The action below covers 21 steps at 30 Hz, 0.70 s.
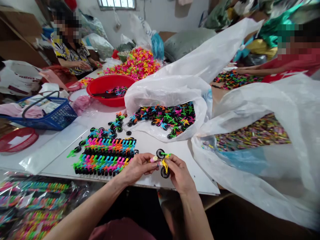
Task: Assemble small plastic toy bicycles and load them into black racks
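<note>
A toy bicycle [165, 164] with a yellow frame, a green part at the top and black spoked wheels is pinched in the fingers of my right hand [178, 170]. My left hand [141, 165] is closed in a pinch beside the bicycle, its fingertips close against the frame. Small pale pink and white bits show at those fingertips; I cannot tell whether they are a held piece or finger wraps. Left of my hands, rows of colourful toy bicycles [102, 161] stand packed side by side on the white table [150, 142].
A white sack [168, 90] spills toy bicycles behind my hands. Another sack [250, 180] holds small colourful pieces at right. A red basin [110, 85], blue basket [58, 111] and bagged bicycles [35, 206] lie left. Two people sit across, near heaped parts [140, 63].
</note>
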Each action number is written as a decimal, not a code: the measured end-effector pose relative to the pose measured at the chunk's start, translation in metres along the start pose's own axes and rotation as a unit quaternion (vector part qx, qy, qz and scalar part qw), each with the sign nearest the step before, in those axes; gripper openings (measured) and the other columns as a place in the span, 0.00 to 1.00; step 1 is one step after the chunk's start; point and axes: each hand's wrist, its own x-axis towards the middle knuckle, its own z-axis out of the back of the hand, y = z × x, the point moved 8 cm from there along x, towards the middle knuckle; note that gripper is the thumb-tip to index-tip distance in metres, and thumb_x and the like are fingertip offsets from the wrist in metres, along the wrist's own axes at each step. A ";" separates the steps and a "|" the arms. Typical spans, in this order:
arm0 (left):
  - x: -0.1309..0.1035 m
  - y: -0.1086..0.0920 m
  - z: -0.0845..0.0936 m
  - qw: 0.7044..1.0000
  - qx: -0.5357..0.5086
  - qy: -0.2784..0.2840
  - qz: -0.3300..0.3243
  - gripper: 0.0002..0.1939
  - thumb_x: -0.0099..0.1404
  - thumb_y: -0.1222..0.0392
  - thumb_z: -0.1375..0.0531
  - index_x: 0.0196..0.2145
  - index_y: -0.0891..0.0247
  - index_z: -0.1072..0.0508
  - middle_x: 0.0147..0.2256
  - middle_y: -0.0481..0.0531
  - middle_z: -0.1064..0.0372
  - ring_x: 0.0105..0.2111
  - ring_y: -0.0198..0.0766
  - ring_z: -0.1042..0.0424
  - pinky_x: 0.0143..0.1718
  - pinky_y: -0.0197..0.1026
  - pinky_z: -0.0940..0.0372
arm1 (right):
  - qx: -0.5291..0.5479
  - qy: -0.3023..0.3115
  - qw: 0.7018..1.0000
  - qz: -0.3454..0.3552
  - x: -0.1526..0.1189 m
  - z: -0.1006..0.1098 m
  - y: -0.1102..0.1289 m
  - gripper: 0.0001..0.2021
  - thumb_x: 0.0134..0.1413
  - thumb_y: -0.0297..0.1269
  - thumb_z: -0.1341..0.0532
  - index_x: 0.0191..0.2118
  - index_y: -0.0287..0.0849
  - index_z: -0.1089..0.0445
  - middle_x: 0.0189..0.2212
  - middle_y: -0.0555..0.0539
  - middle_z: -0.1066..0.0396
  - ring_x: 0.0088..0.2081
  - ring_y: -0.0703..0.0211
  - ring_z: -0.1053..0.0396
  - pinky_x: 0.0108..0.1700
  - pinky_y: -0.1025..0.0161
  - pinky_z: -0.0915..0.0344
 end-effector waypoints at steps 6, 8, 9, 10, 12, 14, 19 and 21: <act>0.001 -0.002 -0.002 0.999 0.023 -0.016 -0.016 0.13 0.55 0.55 0.36 0.32 0.67 0.29 0.25 0.48 0.34 0.21 0.26 0.42 0.23 0.31 0.49 | 0.065 0.012 0.998 -0.003 -0.001 0.000 -0.009 0.10 0.42 0.40 0.33 0.27 0.40 0.31 0.23 0.52 0.33 0.26 0.68 0.40 0.30 0.70 0.42; 0.001 -0.009 -0.001 0.992 0.112 -0.034 -0.043 0.10 0.56 0.56 0.37 0.32 0.67 0.27 0.24 0.47 0.35 0.23 0.28 0.41 0.25 0.32 0.47 | 0.022 -0.007 0.999 0.022 0.000 0.004 -0.006 0.10 0.44 0.41 0.34 0.26 0.40 0.31 0.22 0.53 0.34 0.25 0.68 0.41 0.28 0.70 0.43; 0.000 -0.013 -0.001 0.984 0.160 -0.049 -0.062 0.09 0.57 0.58 0.38 0.32 0.67 0.26 0.25 0.47 0.34 0.25 0.29 0.40 0.27 0.32 0.45 | -0.018 -0.025 0.999 0.039 0.001 0.008 -0.003 0.11 0.45 0.42 0.34 0.25 0.40 0.32 0.21 0.53 0.35 0.23 0.68 0.42 0.26 0.70 0.45; -0.001 -0.018 0.000 0.974 0.201 -0.068 -0.084 0.07 0.58 0.59 0.40 0.32 0.66 0.26 0.26 0.48 0.33 0.27 0.31 0.38 0.29 0.33 0.44 | -0.065 -0.047 0.995 0.060 0.001 0.010 0.000 0.11 0.45 0.42 0.35 0.25 0.40 0.33 0.20 0.54 0.36 0.22 0.68 0.44 0.25 0.70 0.47; -0.005 -0.025 0.002 0.954 0.254 -0.109 -0.120 0.08 0.60 0.61 0.42 0.34 0.64 0.25 0.30 0.50 0.30 0.32 0.35 0.35 0.35 0.35 0.41 | -0.150 -0.089 0.980 0.099 0.003 0.014 0.007 0.12 0.46 0.42 0.35 0.24 0.40 0.33 0.19 0.54 0.38 0.22 0.68 0.45 0.24 0.69 0.48; -0.006 -0.030 0.001 0.945 0.263 -0.138 -0.136 0.09 0.61 0.61 0.43 0.37 0.64 0.25 0.33 0.51 0.29 0.35 0.37 0.33 0.39 0.37 0.41 | -0.170 -0.110 0.972 0.119 0.007 0.013 0.010 0.12 0.47 0.43 0.36 0.24 0.40 0.33 0.19 0.54 0.38 0.23 0.67 0.44 0.25 0.69 0.47; 0.006 -0.040 -0.007 0.974 0.165 -0.089 -0.129 0.13 0.60 0.56 0.42 0.38 0.67 0.26 0.32 0.53 0.30 0.32 0.36 0.35 0.34 0.35 0.41 | -0.023 -0.066 0.994 0.087 0.019 0.000 0.007 0.11 0.43 0.43 0.34 0.27 0.42 0.31 0.25 0.52 0.33 0.28 0.64 0.38 0.31 0.67 0.40; 0.009 -0.044 -0.005 0.979 0.147 -0.076 -0.119 0.13 0.58 0.55 0.40 0.36 0.67 0.26 0.29 0.51 0.31 0.29 0.33 0.37 0.31 0.34 0.42 | -0.001 -0.061 0.995 0.074 0.020 -0.001 0.010 0.11 0.40 0.42 0.32 0.27 0.42 0.30 0.25 0.51 0.32 0.27 0.64 0.37 0.31 0.67 0.40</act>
